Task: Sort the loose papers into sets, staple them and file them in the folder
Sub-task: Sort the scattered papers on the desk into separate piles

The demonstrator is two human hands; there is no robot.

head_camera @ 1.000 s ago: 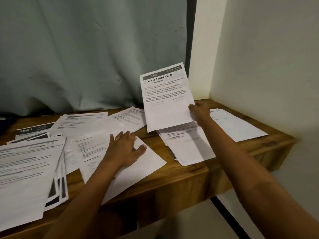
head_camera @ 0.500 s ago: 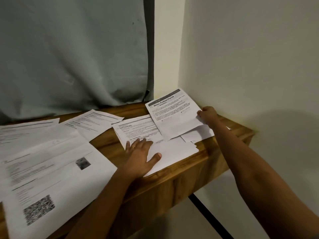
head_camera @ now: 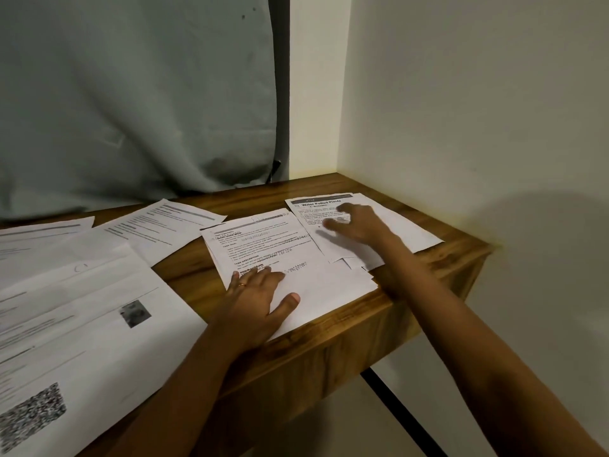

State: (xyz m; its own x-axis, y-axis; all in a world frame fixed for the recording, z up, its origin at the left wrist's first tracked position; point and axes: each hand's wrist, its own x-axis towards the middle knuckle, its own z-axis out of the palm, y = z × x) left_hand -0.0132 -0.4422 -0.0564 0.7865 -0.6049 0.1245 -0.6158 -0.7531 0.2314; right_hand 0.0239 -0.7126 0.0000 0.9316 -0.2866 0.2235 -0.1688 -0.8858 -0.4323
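Printed sheets lie spread over a wooden desk (head_camera: 329, 344). A sheet headed "Water Potted Plants" (head_camera: 316, 206) lies flat on a small pile at the far right corner. My right hand (head_camera: 357, 225) rests on top of it with fingers spread, blurred by motion. Left of that pile lies another printed sheet (head_camera: 263, 245) on a stack near the front edge. My left hand (head_camera: 260, 301) presses flat on its lower half, fingers straight, a ring on one finger. No stapler or folder is in view.
More loose sheets (head_camera: 164, 225) lie toward the back, and a large page with a photo and a QR code (head_camera: 75, 324) covers the near left. A grey curtain (head_camera: 131, 94) hangs behind the desk. A wall (head_camera: 461, 110) closes the right side.
My right hand lowered the "Water Potted Plants" sheet onto the right pile, let go of its edge and now rests on top. The view swung right. My left hand stays pressed on its stack.
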